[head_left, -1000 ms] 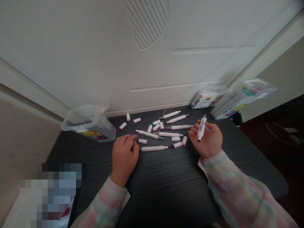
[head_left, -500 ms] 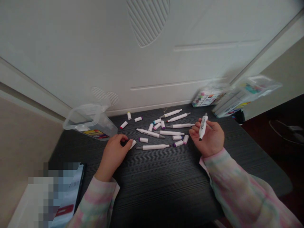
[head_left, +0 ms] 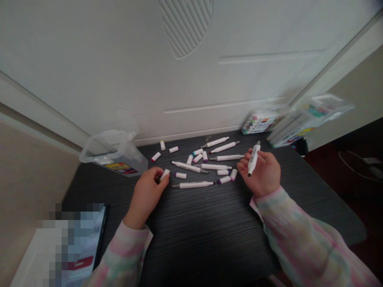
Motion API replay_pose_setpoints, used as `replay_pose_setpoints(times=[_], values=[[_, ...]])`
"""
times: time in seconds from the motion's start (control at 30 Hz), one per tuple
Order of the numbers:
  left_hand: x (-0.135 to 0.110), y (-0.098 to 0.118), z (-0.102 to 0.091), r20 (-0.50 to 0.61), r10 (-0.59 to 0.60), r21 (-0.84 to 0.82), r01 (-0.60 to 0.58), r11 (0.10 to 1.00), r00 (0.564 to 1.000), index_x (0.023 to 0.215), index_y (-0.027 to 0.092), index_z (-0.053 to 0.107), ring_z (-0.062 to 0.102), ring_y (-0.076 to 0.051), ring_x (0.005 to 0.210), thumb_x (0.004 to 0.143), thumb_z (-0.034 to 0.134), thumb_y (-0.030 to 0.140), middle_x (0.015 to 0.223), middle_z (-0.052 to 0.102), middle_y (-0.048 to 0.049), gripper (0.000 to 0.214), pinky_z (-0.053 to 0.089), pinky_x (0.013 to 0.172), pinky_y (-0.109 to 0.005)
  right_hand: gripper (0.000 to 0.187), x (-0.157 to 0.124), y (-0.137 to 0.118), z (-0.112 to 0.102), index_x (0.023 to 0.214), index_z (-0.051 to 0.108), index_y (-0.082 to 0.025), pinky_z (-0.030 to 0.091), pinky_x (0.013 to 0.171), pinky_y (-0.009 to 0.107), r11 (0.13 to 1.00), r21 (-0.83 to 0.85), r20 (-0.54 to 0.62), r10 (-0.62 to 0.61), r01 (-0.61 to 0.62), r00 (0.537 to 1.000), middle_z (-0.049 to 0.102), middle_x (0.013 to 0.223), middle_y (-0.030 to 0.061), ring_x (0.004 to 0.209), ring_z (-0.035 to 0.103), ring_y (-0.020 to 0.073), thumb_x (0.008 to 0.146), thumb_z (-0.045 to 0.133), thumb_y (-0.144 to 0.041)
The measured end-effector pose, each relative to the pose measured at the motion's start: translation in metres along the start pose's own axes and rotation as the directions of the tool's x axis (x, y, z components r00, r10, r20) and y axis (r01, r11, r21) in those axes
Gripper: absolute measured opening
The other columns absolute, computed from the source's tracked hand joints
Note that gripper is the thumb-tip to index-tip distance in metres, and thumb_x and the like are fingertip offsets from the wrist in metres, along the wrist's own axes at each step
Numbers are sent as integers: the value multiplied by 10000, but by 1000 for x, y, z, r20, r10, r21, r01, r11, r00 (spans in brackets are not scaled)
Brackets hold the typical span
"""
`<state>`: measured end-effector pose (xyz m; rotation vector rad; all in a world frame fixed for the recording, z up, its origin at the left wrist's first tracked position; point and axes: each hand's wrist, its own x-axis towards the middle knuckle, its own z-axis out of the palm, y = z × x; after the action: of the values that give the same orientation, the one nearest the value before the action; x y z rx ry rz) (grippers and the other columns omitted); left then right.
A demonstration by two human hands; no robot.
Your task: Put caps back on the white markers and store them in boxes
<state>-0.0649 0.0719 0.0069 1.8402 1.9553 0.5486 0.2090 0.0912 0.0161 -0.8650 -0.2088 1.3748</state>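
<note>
My right hand (head_left: 263, 173) is closed around a white uncapped marker (head_left: 253, 158), held upright above the dark table (head_left: 209, 231). My left hand (head_left: 147, 193) pinches a small white marker cap (head_left: 164, 174) between thumb and fingers, just left of the scattered pens. Several white markers (head_left: 193, 185) and loose caps (head_left: 180, 175) lie between my two hands.
An empty clear plastic box (head_left: 113, 153) lies on its side at the back left. Two clear boxes of markers (head_left: 299, 119) lean at the back right against the white door (head_left: 191, 71). A phone and papers (head_left: 86, 255) lie at the near left corner.
My left hand drew back to the left from the pens, picked up a cap and lifted it. My right hand stayed in place with its marker.
</note>
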Motion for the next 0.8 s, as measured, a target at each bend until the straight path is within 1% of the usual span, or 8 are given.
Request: replay_pose_setpoints(times=[0.1,0.2,0.27,0.3,0.43,0.57,0.7,0.8], values=[[-10,18,2,-5,-49,-295,45,954,999,843,183,541,557,-152,693,750,520,408,761,598,-7,244,431,675,-281,75,-3,4,2,646,492,-165,365,362,183,999,-32,26,-2,2,1000,505,502,-28,382,409,68,677,438,-207],[-27,39,13,155,-13,-628,109,771,988,829,178,522,536,-114,607,719,570,366,731,581,11,223,425,578,-241,66,-10,11,4,663,508,-175,390,363,186,997,-79,75,4,2,997,545,520,-31,380,433,71,683,481,-231],[-40,50,23,281,4,-735,213,643,960,819,169,525,497,-84,542,711,594,331,685,563,26,206,400,521,-214,64,-18,18,4,692,529,-181,397,363,180,993,-119,118,9,5,993,581,539,-29,388,456,74,685,519,-243],[-47,53,27,313,10,-769,247,589,950,822,166,532,485,-77,527,702,608,310,659,555,33,202,392,508,-205,66,-22,22,4,706,539,-181,396,364,173,990,-140,141,13,7,990,599,551,-24,396,469,74,683,535,-243],[-64,58,40,335,-16,-829,303,469,942,814,158,555,491,-71,510,679,642,262,625,572,36,192,386,491,-196,90,-37,32,4,755,563,-176,404,378,163,977,-212,229,56,-6,972,649,605,8,423,509,78,686,560,-235],[-67,57,43,254,-26,-858,238,455,967,791,165,569,533,-81,552,650,664,217,654,610,30,178,422,532,-197,87,-43,35,2,779,569,-187,435,423,166,970,-242,277,65,4,959,669,638,9,474,550,86,708,547,-234],[-67,55,45,171,15,-843,139,519,985,775,170,579,575,-97,636,651,663,184,706,638,17,150,455,604,-202,89,-43,34,1,780,584,-195,456,457,165,971,-232,332,20,61,943,675,658,-5,513,568,84,716,526,-220],[-68,53,46,138,35,-820,94,564,990,785,168,582,584,-102,655,660,658,176,720,640,11,147,466,622,-204,96,-43,33,2,759,591,-194,460,465,167,973,-222,335,11,67,942,679,664,-6,527,573,86,685,532,-209]])
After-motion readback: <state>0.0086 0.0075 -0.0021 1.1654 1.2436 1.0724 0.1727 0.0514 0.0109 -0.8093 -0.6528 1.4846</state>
